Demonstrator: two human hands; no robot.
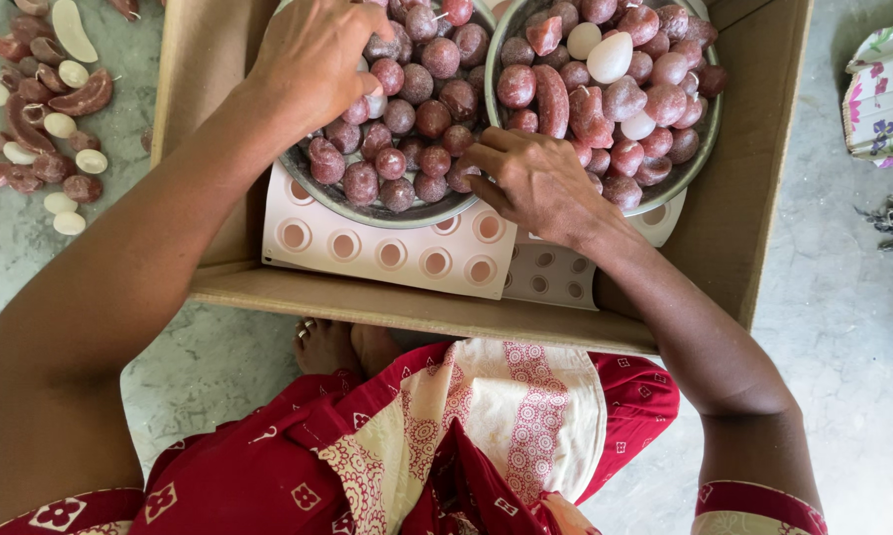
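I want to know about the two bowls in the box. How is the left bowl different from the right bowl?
The left bowl holds nearly all round maroon balls; the right bowl also holds white egg shapes and long sausage shapes. The left hand reaches into the left bowl; the right hand rests between the two. Both are grey metal, sitting on pale moulds in the cardboard box.

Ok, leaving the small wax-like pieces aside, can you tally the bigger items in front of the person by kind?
Metal bowls: 2
Pink mould sheets: 2
Cardboard box: 1
Total: 5
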